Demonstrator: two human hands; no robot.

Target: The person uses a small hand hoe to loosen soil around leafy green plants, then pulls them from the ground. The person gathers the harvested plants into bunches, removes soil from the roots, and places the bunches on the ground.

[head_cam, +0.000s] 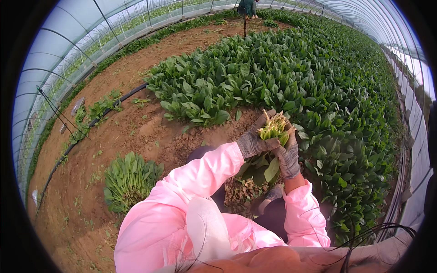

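Both hands wear grey knitted gloves and meet around one bunch of leafy greens, which look like spinach point(275, 129). My left hand point(257, 139) wraps the bunch from the left side. On the right side, my right hand point(289, 153) closes on the same bunch. The pale cut stem ends point up and away from me, and the broad leaves hang below the gloves. A pile of picked greens point(131, 181) lies on the soil to the left of my pink sleeve. No tool is visible in either hand.
Dense rows of standing leafy plants point(273, 75) fill the ground ahead and right. A black hose point(114, 104) crosses the brown soil at left, near loose greens point(102, 106). Another person point(248, 8) is far ahead. Plastic tunnel walls curve along both sides.
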